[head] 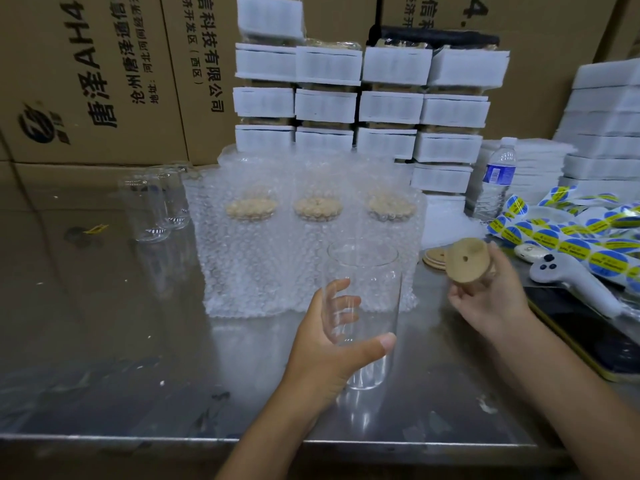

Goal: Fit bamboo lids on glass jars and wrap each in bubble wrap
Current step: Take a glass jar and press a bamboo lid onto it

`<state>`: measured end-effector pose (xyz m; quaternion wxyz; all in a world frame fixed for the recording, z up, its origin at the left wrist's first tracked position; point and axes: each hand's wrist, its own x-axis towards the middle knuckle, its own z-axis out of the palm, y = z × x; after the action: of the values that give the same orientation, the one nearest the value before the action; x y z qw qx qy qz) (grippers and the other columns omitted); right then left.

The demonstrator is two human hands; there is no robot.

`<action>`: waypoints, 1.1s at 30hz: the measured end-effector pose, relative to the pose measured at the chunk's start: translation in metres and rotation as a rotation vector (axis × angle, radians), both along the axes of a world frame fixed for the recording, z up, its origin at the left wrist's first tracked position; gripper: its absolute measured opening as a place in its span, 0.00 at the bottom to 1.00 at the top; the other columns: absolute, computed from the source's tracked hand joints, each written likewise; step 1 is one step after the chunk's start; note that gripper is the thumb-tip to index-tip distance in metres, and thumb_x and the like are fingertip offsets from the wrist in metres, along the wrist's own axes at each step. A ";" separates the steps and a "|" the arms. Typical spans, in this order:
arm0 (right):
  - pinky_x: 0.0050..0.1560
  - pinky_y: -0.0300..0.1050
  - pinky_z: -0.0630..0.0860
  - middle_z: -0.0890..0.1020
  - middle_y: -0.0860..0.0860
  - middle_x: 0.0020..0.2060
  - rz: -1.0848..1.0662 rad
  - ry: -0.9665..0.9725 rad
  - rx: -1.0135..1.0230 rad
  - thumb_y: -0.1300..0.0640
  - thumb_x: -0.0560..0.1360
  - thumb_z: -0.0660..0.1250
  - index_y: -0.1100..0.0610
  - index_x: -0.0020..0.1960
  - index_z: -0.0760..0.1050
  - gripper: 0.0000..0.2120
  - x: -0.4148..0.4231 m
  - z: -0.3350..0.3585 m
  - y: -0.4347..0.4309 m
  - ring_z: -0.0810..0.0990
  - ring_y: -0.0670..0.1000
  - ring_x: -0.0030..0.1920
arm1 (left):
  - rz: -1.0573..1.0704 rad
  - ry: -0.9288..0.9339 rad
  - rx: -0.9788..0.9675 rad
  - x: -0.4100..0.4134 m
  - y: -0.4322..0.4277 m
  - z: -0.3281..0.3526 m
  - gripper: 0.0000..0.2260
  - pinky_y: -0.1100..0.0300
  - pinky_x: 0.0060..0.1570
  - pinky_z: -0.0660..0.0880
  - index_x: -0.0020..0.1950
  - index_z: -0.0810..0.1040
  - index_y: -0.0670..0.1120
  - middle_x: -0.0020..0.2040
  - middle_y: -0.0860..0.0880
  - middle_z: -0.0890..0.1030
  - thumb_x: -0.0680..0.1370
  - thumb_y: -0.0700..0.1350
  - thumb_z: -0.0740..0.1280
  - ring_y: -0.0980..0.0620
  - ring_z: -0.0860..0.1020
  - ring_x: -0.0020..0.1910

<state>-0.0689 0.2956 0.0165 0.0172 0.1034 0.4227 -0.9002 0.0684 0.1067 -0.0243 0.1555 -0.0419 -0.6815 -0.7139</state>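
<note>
My left hand (329,344) grips a clear glass jar (367,271) from its left side, thumb across the front, holding it upright over the steel table (138,375). To its right, my right hand (485,299) holds a round bamboo lid (465,259) with a small hole, tilted, at about the height of the jar's rim and apart from it. Behind the jar stand three lidded jars wrapped in bubble wrap (304,237). A few more bamboo lids (434,258) lie stacked flat on the table just left of the held lid.
Two bare glass jars (156,202) stand at the back left. Stacks of white foam-packed items (360,105) and cardboard boxes (86,81) line the back. On the right are a water bottle (497,178), sticker rolls (568,233), a white handheld device (571,278) and a dark phone (588,337).
</note>
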 end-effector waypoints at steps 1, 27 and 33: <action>0.39 0.38 0.65 0.78 0.50 0.43 0.026 0.015 -0.043 0.41 0.76 0.61 0.51 0.46 0.73 0.14 0.006 0.003 0.000 0.72 0.48 0.39 | 0.000 -0.001 -0.006 0.001 0.000 0.000 0.35 0.67 0.45 0.77 0.59 0.71 0.66 0.56 0.61 0.79 0.53 0.59 0.77 0.64 0.77 0.56; 0.48 0.34 0.76 0.82 0.50 0.48 0.315 0.876 0.450 0.50 0.66 0.73 0.49 0.57 0.71 0.22 0.096 0.040 -0.074 0.82 0.47 0.50 | 0.017 0.019 -0.075 0.005 -0.001 -0.003 0.35 0.68 0.49 0.75 0.60 0.69 0.68 0.56 0.64 0.78 0.55 0.61 0.77 0.64 0.76 0.58; 0.51 0.35 0.75 0.80 0.50 0.54 0.319 0.950 0.542 0.46 0.66 0.68 0.48 0.57 0.73 0.20 0.100 0.034 -0.072 0.80 0.45 0.55 | 0.014 0.006 -0.103 0.007 -0.002 -0.003 0.36 0.65 0.54 0.74 0.62 0.68 0.67 0.58 0.64 0.77 0.57 0.60 0.76 0.66 0.76 0.58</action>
<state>0.0306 0.2239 0.0503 -0.0662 -0.3771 0.6102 -0.6936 0.0751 0.1050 -0.0275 0.1602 -0.0471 -0.7172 -0.6765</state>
